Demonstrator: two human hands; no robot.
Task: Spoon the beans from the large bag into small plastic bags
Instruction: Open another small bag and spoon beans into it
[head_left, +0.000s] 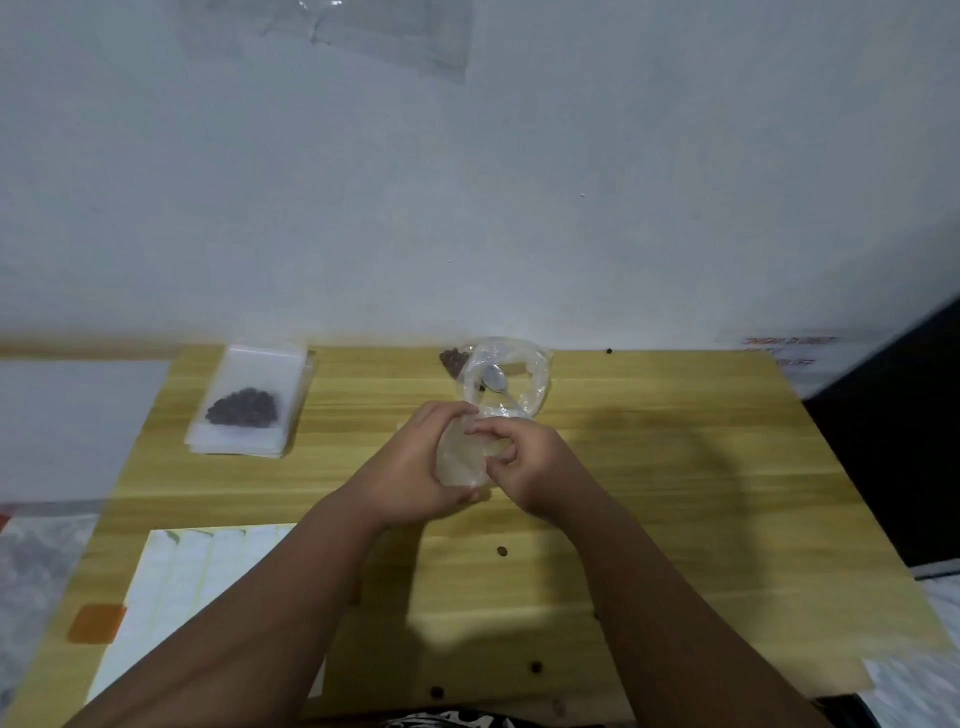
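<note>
A small clear plastic bag (460, 460) is held above the middle of the wooden table (675, 467) by both hands. My left hand (415, 467) grips its left side, and my right hand (524, 460) pinches its top edge with curled fingers. Just behind them lies the large clear bag (535, 379), open, with a metal spoon (494, 379) inside and dark beans (453, 361) at its far left. At the back left, a small filled bag with dark beans (241, 408) lies on a stack of flat plastic bags (234, 447).
A white wall rises right behind the table. A sheet of white strips (171, 582) lies at the front left. Loose beans (501, 551) are scattered on the front of the table and one sits at the back edge (609, 352). A dark object stands at the right.
</note>
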